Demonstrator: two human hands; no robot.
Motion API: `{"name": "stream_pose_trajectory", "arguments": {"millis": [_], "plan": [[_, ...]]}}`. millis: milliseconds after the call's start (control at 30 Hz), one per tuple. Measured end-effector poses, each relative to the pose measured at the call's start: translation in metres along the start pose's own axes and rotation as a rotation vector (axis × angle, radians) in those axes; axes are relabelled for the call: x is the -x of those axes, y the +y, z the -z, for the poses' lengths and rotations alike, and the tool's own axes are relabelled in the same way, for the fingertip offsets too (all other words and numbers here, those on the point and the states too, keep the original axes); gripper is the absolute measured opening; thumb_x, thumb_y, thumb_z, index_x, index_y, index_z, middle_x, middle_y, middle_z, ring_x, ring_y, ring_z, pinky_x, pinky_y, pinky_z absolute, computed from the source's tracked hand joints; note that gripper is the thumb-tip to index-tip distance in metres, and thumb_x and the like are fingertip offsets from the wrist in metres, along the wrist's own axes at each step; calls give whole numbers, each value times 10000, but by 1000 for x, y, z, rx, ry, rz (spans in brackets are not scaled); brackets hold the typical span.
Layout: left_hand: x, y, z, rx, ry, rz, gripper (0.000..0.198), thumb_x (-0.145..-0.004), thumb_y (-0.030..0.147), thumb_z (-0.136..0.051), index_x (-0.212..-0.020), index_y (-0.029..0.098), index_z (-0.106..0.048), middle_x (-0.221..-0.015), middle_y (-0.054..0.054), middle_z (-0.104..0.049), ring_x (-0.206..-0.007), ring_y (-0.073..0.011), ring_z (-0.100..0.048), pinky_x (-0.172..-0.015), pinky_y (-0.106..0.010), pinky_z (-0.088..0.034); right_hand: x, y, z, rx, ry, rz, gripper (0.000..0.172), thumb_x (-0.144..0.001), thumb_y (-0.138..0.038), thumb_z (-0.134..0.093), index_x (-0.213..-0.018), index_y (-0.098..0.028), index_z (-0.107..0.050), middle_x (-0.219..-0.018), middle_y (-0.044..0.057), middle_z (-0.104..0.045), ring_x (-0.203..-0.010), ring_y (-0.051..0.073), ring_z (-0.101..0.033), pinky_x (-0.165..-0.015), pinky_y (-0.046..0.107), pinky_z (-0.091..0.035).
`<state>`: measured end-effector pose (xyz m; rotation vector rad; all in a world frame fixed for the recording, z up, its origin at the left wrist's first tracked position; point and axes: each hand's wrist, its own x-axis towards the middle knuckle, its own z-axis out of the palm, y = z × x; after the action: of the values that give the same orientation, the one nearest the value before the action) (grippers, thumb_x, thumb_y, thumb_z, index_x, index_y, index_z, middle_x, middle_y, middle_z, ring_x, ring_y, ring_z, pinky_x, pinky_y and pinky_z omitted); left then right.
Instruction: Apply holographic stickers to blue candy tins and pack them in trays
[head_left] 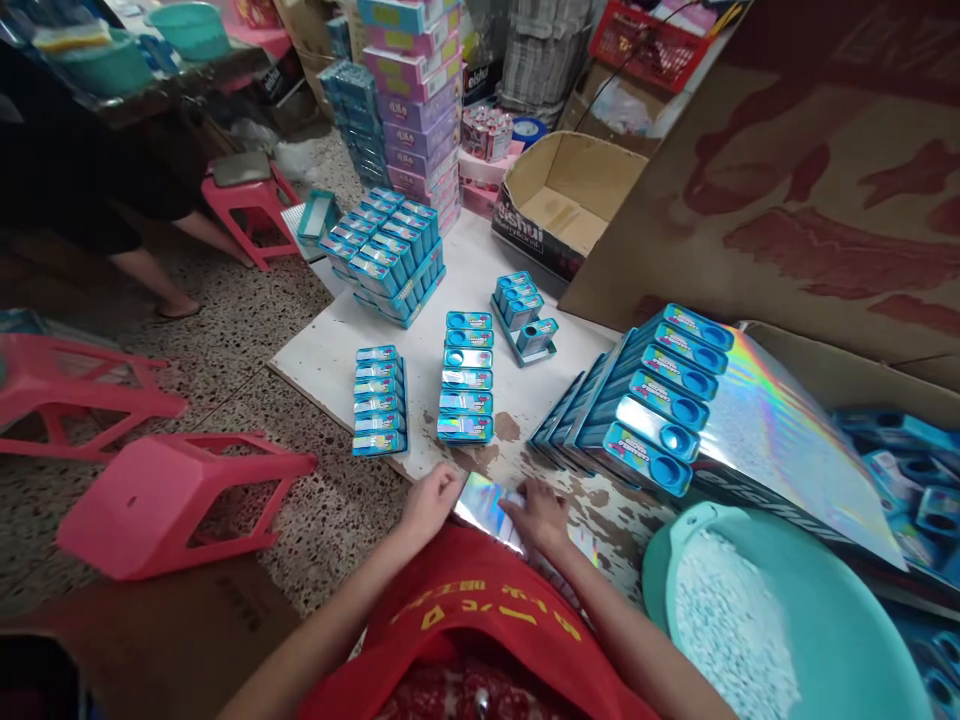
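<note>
Forearms (349, 600) angled inward, left hand (430, 504) and right hand (544, 514) curl at a shiny sheet (484, 503), whether gripping unclear.

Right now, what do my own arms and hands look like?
Your left hand and right hand show no gloves, and no sleeves cover the visible forearms. I see no watch or cables. Between them is a red apron with yellow lettering.
</note>
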<state>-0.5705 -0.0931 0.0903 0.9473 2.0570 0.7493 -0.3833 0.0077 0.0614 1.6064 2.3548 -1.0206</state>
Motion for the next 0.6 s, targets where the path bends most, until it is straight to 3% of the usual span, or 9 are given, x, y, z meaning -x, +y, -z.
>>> {"name": "stream_pose_trajectory", "arguments": {"millis": [67, 133, 233, 367, 600], "plan": [[-4, 3, -16, -112, -101, -151, 244, -828, 292, -485, -1015, 203, -614, -1006, -41, -662, -941, -187, -582, -824, -292, -429, -6, 5, 2, -27, -76, 113, 193, -806, -385, -562, -763, -208, -627, -796, 52, -661, -799, 218, -593, -713, 307, -387], [-16, 10, -26, -204, -183, -269, 301, -839, 289, -490, -1109, 226, -606, -1189, -43, -614, -1094, -210, -528, -936, -326, -385, -9, 3, 7, -82, -66, 221, 206, -842, -348, -527, -739, -204, -633, -746, 35, -651, -745, 182, -590, -677, 265, -385], [-34, 20, -33, -281, -307, -280, 249, -872, 292, -445, -969, 224, -663, -1059, -27, -668, -1004, -192, -574, -890, -298, -404, -5, -1, 11, -55, 48, 330, 195, -865, -318, -520, -801, -199, -660, -787, 42, -654, -787, 180, -594, -703, 259, -390], [-43, 28, -38, -350, -309, -215, 260, -875, 286, -429, -847, 199, -672, -930, -39, -689, -935, -190, -594, -851, -285, -401, 6, -1, 10, 170, 226, 402, 194, -887, -312, -519, -968, -228, -675, -946, 74, -663, -909, 229, -579, -782, 322, -377], [-45, 30, -44, -333, -296, -146, 248, -848, 264, -436, -825, 188, -670, -921, -60, -699, -919, -198, -608, -818, -281, -387, 17, 6, 4, 367, 183, 488, 330, -909, -220, -457, -1217, -234, -576, -1193, 107, -630, -1063, 277, -558, -885, 420, -361]]}}
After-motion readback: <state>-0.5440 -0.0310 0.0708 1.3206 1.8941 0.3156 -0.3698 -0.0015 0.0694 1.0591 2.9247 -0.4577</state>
